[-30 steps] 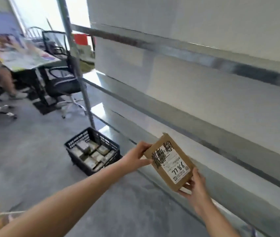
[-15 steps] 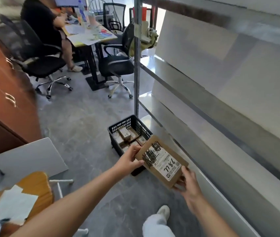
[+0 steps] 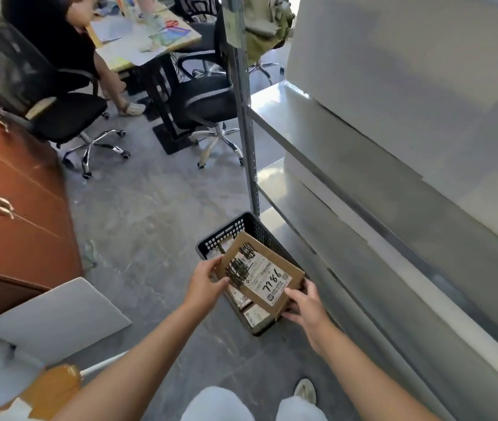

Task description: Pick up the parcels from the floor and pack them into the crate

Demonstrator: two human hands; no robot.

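While both hands grip a flat brown cardboard parcel [image 3: 260, 268] bearing a white shipping label, it hangs tilted just above a black plastic lattice crate [image 3: 229, 235] on the grey stone-look floor [image 3: 150, 214]. The left hand [image 3: 205, 287] holds the parcel's left edge between thumb and fingers; the right hand [image 3: 305, 302] curls round its near right corner. Handwritten digits and black scribbles mark the label. Smaller labelled parcels [image 3: 255, 314] lie inside the crate, partly hidden under the held one. The crate sits just beside the foot of a grey metal shelving upright [image 3: 249, 147], with long steel shelves running along the right. To the left stands a reddish-brown wooden cabinet [image 3: 14, 208], a flat white board [image 3: 59, 317] near its base. Farther back, two black office chairs [image 3: 68, 117] stand by a cluttered desk [image 3: 150, 41], where a seated person in dark clothing [image 3: 59, 34] is partly visible.
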